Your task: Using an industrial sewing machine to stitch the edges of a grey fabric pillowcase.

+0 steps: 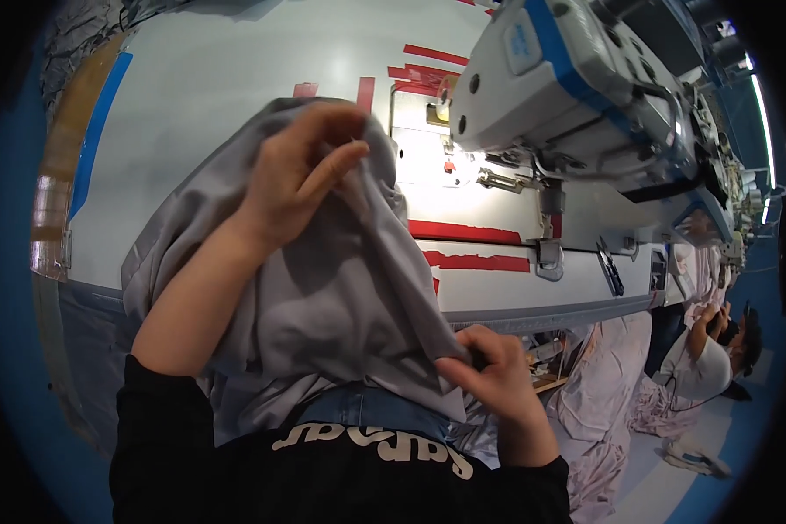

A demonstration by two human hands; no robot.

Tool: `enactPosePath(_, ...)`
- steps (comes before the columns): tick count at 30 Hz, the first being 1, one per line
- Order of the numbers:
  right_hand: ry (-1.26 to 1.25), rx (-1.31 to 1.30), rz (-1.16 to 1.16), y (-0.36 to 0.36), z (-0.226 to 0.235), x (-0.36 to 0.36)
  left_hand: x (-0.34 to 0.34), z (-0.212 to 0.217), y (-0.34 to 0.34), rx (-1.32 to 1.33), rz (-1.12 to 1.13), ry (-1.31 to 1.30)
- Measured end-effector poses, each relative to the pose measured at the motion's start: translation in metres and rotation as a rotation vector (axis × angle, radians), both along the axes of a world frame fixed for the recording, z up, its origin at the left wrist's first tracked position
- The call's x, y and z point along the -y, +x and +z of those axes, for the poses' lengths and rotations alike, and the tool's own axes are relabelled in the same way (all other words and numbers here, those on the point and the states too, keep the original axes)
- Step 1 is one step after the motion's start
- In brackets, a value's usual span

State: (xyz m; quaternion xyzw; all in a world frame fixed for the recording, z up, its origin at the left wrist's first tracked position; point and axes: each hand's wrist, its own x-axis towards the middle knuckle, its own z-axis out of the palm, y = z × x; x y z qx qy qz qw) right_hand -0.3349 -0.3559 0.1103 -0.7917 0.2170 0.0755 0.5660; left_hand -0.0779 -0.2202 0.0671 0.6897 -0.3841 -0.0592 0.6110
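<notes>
A large piece of grey fabric (323,271) drapes from the white table down over my lap in loose folds. My left hand (293,170) is over its upper part, fingers curled and the thumb close to the index finger, at the fabric's far edge. At the lower right, my right hand (493,371) pinches the fabric's edge between thumb and fingers. A long fold runs between the two hands. Just right of the left hand, the sewing machine's lit needle area (454,166) stands apart from the fabric.
The sewing machine (576,96) fills the upper right of the table (192,87). Red tape strips (467,232) mark its top. Black-handled snips (610,266) lie near the front edge. Pale cloth (598,375) hangs at the right, where another person (707,349) sits farther off.
</notes>
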Motion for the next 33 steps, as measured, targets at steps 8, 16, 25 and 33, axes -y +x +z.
enactPosePath(8,-0.035,0.421,0.204,-0.03,0.03,0.036,0.018,0.051,0.003,0.501,-0.725,0.883)
enactPosePath(16,-0.058,0.428,0.158,-0.065,0.043,0.037,-0.002,0.015,-0.031,0.389,-0.606,0.643)
enactPosePath(25,-0.168,0.32,0.126,-0.103,0.04,0.035,-0.068,0.088,-0.073,-0.376,-0.871,0.633)
enactPosePath(33,0.513,-0.166,0.089,-0.098,-0.052,0.018,-0.075,0.049,-0.072,1.028,0.077,0.46)
